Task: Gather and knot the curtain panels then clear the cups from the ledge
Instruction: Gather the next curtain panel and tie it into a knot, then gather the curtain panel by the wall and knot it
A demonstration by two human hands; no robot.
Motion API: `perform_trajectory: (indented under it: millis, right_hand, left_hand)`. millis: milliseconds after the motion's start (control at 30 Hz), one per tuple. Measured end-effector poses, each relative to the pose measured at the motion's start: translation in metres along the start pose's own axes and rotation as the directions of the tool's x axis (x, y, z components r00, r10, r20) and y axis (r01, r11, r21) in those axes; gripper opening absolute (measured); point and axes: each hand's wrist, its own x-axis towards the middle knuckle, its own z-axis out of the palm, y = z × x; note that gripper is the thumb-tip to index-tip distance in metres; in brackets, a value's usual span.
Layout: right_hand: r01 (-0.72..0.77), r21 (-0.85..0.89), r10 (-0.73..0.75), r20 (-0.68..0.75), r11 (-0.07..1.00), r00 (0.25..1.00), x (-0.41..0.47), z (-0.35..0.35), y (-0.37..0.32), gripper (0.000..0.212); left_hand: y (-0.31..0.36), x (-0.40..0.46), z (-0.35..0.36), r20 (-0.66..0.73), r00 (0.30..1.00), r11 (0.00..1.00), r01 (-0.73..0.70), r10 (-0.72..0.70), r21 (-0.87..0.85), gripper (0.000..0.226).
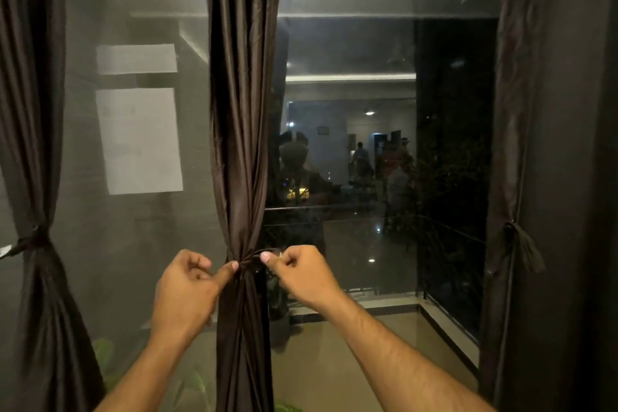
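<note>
At the waist of the middle curtain panel (245,144), both hands are closed on a thin dark tie band (255,261) that circles the gathered cloth. The left hand (187,288) sits just left of the bunch, thumb tip pressed against the band where it meets the fabric, its grip narrow and pinching one end. The right hand (306,274) sits just right of the bunch, fingers curled, thumb on top, holding the other end, which loops out a little toward it.

The knot looks only half made, by my reading: the band is drawn round the cloth but I cannot tell whether the ends have crossed. From here the likely failure is slip. The fabric is glossy and folds smoothly, so a loose knot would probably slide down or let the folds spread again once tension goes. Uneven pulling could drag the bunch sideways or free an end from a pinch, since each hand has only a short length to work with. A hard tug risks straining whatever fixes the curtain above, out of view.

Farther out, the left panel (33,237) is already cinched by its own tie, and the right panel (515,237) at the far right edge is tied too. Behind them is dark window glass (351,43) with room reflections. No cups or ledge can be made out, so that part of the task is not yet begun as far as I can judge.
</note>
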Motion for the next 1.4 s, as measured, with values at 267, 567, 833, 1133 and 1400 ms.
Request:
perform_trajectory:
  millis: [267,567,833,1133,1400]
  right_hand:
    - [0.04,-0.376,-0.088,-0.112,0.926,0.99,-0.021,-0.096,0.026,0.015]
    - [-0.065,-0.349,-0.211,-0.693,0.935,0.689,-0.031,-0.357,0.075,0.041]
    - [-0.077,-0.406,-0.305,-0.785,0.91,0.539,-0.015,-0.548,0.074,0.065]
    - [-0.002,-0.385,-0.279,-0.674,0.923,0.684,0.088,-0.639,0.052,0.104]
    - [0.074,-0.355,-0.271,-0.546,0.932,0.793,0.157,-0.594,0.03,0.084]
  left_hand:
    - [0.049,-0.02,0.119,0.394,0.873,0.957,-0.28,0.287,-0.075,0.033]
    - [0.204,-0.008,0.297,0.45,0.703,0.833,-0.435,0.552,-0.343,0.033]
    - [0.337,0.006,0.428,0.348,0.693,0.77,-0.509,0.631,-0.385,0.08]
    - [0.436,0.036,0.503,0.222,0.796,0.81,-0.48,0.564,-0.337,0.099]
    - [0.443,0.066,0.495,0.165,0.853,0.83,-0.409,0.495,-0.379,0.093]
